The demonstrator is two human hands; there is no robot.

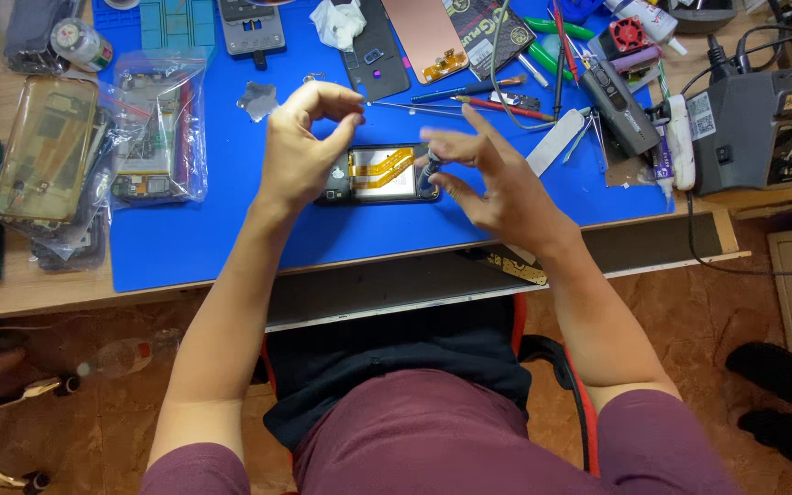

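Note:
An opened black phone (382, 174) with an orange flex cable inside lies on the blue mat (231, 238). My left hand (304, 147) hovers over the phone's left end, thumb and forefinger curled close together. A thin metal tool (414, 108) starts right at that fingertip; whether the hand holds it is unclear. My right hand (501, 183) is at the phone's right end with its fingers spread. Its thumb and forefinger pinch a small dark part (433, 168) against the phone.
Bagged phone parts (153, 128) and a phone in a clear case (43, 147) lie at the left. Screwdrivers, tweezers and a grey tool (618, 105) are scattered at the back right, beside a grey station (763, 128). A rose phone back (423, 37) lies behind.

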